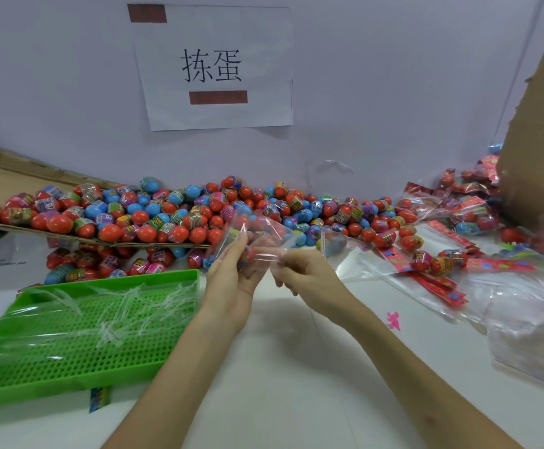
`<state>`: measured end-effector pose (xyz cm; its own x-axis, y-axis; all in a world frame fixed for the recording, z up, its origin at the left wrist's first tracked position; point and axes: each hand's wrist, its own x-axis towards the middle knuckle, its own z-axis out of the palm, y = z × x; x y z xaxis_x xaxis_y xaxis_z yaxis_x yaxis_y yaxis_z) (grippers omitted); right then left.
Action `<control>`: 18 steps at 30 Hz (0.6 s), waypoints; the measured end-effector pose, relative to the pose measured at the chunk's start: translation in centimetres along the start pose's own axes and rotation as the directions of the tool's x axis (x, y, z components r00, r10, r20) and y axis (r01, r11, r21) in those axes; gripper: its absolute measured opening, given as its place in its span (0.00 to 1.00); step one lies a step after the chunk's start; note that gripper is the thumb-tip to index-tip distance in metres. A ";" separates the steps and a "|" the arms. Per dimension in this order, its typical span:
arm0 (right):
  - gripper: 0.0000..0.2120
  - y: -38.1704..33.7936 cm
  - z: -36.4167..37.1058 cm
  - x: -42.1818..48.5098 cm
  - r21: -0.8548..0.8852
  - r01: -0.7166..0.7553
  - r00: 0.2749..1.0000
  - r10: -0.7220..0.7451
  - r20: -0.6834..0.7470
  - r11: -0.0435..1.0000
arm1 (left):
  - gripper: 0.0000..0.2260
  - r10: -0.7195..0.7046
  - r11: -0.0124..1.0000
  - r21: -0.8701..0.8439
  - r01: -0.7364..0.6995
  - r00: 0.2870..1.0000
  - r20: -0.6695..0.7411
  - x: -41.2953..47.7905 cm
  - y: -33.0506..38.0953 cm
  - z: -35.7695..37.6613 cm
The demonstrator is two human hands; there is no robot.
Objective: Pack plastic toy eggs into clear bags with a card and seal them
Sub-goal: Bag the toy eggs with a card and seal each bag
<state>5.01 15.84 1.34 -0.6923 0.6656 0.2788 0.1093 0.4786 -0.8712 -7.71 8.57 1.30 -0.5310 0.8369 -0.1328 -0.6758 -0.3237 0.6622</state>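
Pinching a clear bag between them, the left hand and right hand hold it above the bench, near the toy eggs heaped along its far edge.

The white table bears a green tray, a heap of toy eggs and clear bags

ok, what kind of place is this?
Likely a hand-packing workstation: a heap of plastic toy eggs, clear bags with red headers laid out beside it, and a paper sign taped up behind.
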 end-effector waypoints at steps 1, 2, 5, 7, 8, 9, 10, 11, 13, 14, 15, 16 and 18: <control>0.23 0.0 -0.3 0.1 0.008 -0.012 1.000 0.012 0.006 1.000 | 0.05 -0.012 1.000 -0.020 0.012 1.000 -0.014 0.1 0.2 -0.1; 0.26 0.0 -0.7 0.2 0.033 -0.019 0.999 0.020 -0.039 0.999 | 0.05 -0.022 0.999 -0.033 0.022 0.999 -0.027 0.1 0.3 -0.1; 0.18 1.1 -1.8 0.7 -0.010 -0.048 0.966 0.044 -0.255 0.999 | 0.07 -0.037 0.998 -0.052 0.033 0.997 -0.071 0.2 0.4 0.0; 0.15 2.1 -1.9 0.9 -0.117 -0.131 0.970 0.103 -0.222 0.984 | 0.07 -0.042 0.998 -0.051 0.038 0.996 -0.085 0.2 0.4 0.0; 0.18 2.7 -1.9 0.9 -0.159 -0.174 0.974 0.146 -0.176 0.972 | 0.07 -0.043 0.998 -0.053 0.039 0.995 -0.087 0.1 0.5 0.0; 0.21 3.2 -1.7 1.0 -0.188 -0.211 0.970 0.181 -0.163 0.959 | 0.06 -0.045 0.998 -0.057 0.040 0.995 -0.086 0.1 0.5 0.0; 0.22 3.6 -1.7 1.1 -0.204 -0.233 0.962 0.194 -0.194 0.951 | 0.06 -0.047 0.997 -0.061 0.042 0.995 -0.086 0.1 0.5 0.0; 0.22 3.7 -1.7 1.2 -0.209 -0.242 0.949 0.185 -0.256 0.948 | 0.06 -0.050 0.997 -0.064 0.045 0.995 -0.088 0.1 0.6 0.0; 0.21 4.1 -2.2 1.4 -0.241 -0.277 0.906 0.169 -0.388 0.930 | 0.06 -0.054 0.997 -0.068 0.047 0.994 -0.090 0.1 0.7 0.0; 0.22 4.4 -2.6 1.5 -0.271 -0.314 0.882 0.174 -0.438 0.910 | 0.06 -0.053 0.997 -0.067 0.048 0.995 -0.088 0.1 0.6 0.0; 0.24 4.7 -3.0 1.5 -0.306 -0.354 0.859 0.178 -0.481 0.884 | 0.07 -0.053 0.997 -0.063 0.047 0.995 -0.085 0.0 0.6 0.1; 0.26 4.9 -3.5 1.6 -0.343 -0.389 0.838 0.174 -0.517 0.855 | 0.07 -0.052 0.997 -0.060 0.047 0.995 -0.083 0.0 0.6 0.1; 0.32 5.3 -4.4 1.8 -0.394 -0.438 0.816 0.173 -0.552 0.808 | 0.08 -0.053 0.997 -0.059 0.048 0.995 -0.082 -0.1 0.4 0.1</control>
<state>7.46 22.12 -1.00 -0.1523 0.9418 0.2998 0.6722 0.3211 -0.6671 -7.88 8.37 1.70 -0.5341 0.8142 -0.2275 -0.7299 -0.3084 0.6100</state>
